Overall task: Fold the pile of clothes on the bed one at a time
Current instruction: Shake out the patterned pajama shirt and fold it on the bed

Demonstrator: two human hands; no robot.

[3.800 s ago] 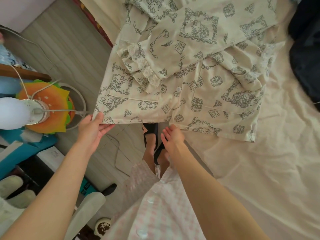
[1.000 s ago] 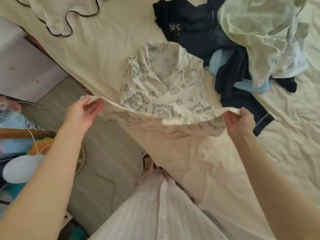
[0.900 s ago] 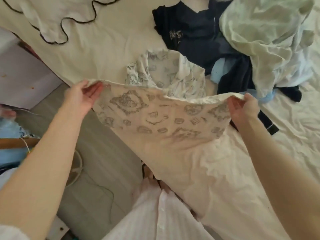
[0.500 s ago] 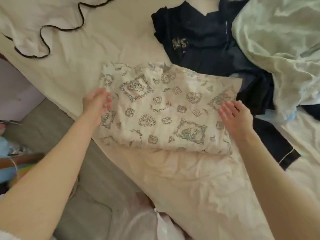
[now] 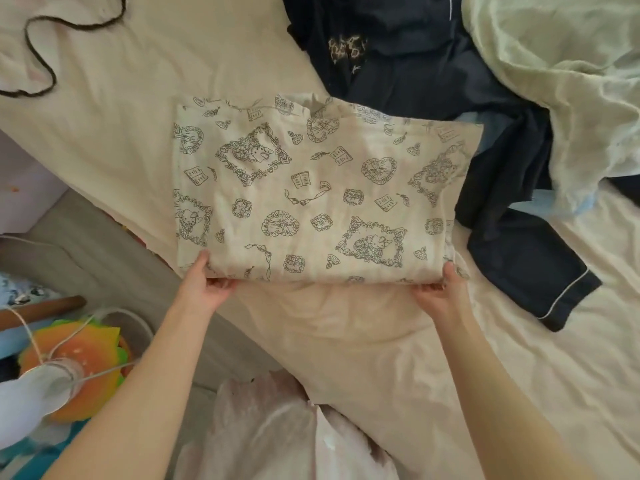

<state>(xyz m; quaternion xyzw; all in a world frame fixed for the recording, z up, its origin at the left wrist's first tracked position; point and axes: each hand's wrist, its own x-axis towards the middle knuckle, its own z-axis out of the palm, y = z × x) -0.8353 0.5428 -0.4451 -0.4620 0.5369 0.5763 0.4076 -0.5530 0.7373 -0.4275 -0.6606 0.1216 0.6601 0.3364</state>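
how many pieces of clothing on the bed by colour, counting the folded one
Cream printed, folded: 1, the pyjama top
Dark navy: 1 heap; pieces cannot be told apart
Pale green: 1
Light blue: 1, mostly buried
White with dark trim: 1
Total: at least 5

Light: soft, warm, diffuse; moderately bright. Sheet [image 5: 398, 341] evenly lit, faint crease shadows only. Pale green cloth [image 5: 568, 91] upper right brightest, slightly washed out. Dark clothes [image 5: 415, 64] lose detail. Wide-angle bowing at edges. Lamp [image 5: 38, 396] lower left soft, blurred. Centre print sharp.
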